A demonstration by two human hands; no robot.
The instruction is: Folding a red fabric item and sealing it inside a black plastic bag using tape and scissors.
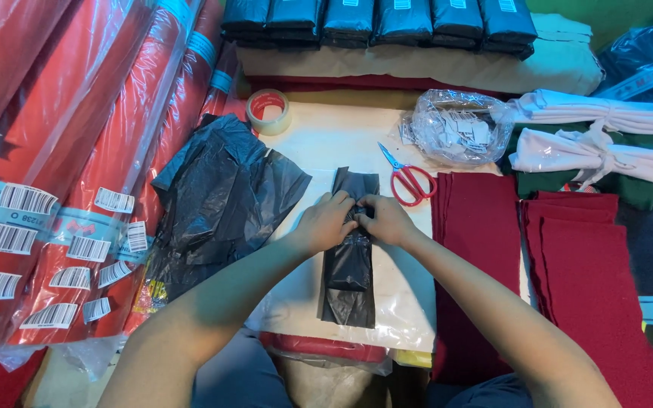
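A narrow, folded black plastic bag [349, 264] lies lengthwise on a white work surface [319, 143]. My left hand [325, 221] and my right hand [387, 219] meet over its upper part, fingers pinching the black plastic between them. The bag's top end sticks out beyond my fingers, and its lower end lies loose toward me.
A heap of black plastic bags [221, 196] lies left. Red cloth rolls in clear wrap [77, 151] fill the far left. Red-handled scissors [410, 181], a tape roll [268, 110], a clear bag of paper tags [459, 128], dark red folded cloths [538, 257], tied white bundles [598, 128], and packed black parcels [379, 19] surround it.
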